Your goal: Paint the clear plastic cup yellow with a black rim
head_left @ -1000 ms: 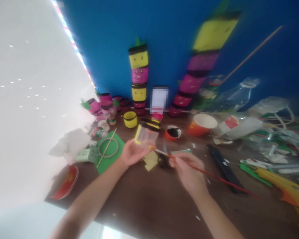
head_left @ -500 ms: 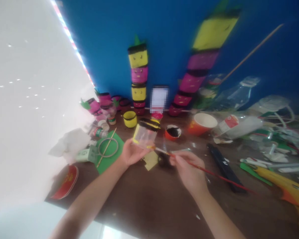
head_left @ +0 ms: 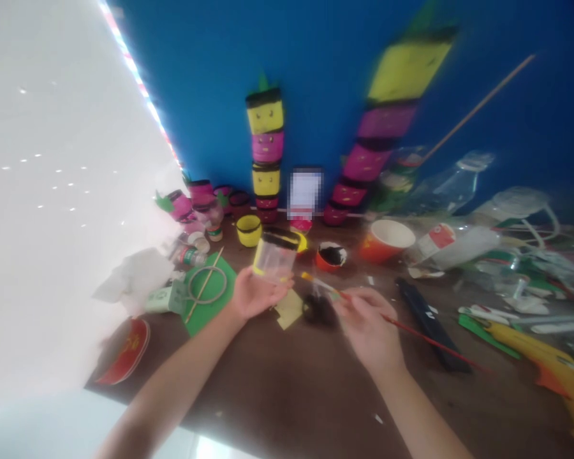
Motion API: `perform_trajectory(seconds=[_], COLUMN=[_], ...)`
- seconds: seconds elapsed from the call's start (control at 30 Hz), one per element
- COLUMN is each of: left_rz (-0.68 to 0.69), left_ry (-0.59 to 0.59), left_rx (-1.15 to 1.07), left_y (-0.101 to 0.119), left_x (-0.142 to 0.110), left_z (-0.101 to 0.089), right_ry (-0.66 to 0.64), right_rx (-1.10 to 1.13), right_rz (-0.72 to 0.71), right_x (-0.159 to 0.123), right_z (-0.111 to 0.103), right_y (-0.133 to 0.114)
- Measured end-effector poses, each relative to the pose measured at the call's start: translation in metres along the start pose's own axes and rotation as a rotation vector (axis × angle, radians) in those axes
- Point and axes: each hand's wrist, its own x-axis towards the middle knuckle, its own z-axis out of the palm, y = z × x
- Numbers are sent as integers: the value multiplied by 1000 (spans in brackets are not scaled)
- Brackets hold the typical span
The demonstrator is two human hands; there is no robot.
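The clear plastic cup [head_left: 275, 257] is at the centre of the frame, lifted over the table [head_left: 277, 382]. It has a black band near the top and some yellow along its lower edge. The left hand [head_left: 258, 294] holds it at its lower part, palm turned up; its fingers lie near together and are bent around the bottom. The right hand [head_left: 369, 322], right of centre, pinches the red paintbrush [head_left: 410, 330] between thumb and fingers. The yellow tip of the brush points to the cup, but it is apart from it.

Below the cup, a pale yellow paper [head_left: 288, 311] lies on the table. Just right of the cup stands a small red bowl [head_left: 326, 263] with black inside, and farther right an orange paper cup [head_left: 381, 247]. On the left there is a green sheet [head_left: 220, 308], with a grey ring [head_left: 226, 284] on it. At the right edge lies a yellow glue gun [head_left: 530, 347].
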Motion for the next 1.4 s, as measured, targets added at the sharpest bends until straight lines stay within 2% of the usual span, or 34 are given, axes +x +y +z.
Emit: perform_trajectory(seconds=[0.13,0.33,0.43,0.5,0.6,0.77,0.9,1.1,1.4], left_rz=[142,276,340,371,411,428,438,416,411], left_ry=[44,65,72,98,151,185,159,131,71], left_rx=[14,-27,-42,-55,-90,-131,-106,-58,-48], left_y=[0,2,4,6,10,13,12,11,8], left_x=[1,6,9,12,14,16,15,16,19], left_z=[3,6,6,6,5,3,4,2,-3], right_ry=[100,161,152,153,169,25,-80,-147,-177], right_rx=[28,-66,-91,-176,-420,-758,-992,-1136,-1295], right_rz=[-4,-62,-85,-110,-143,-221,-307,-336,-328], right_x=[5,15,20,23,29,50,71,88,93], right_z=[-1,-7,-9,-7,0,18,26,31,39], right_y=[-5,1,2,0,-6,-14,-10,0,1])
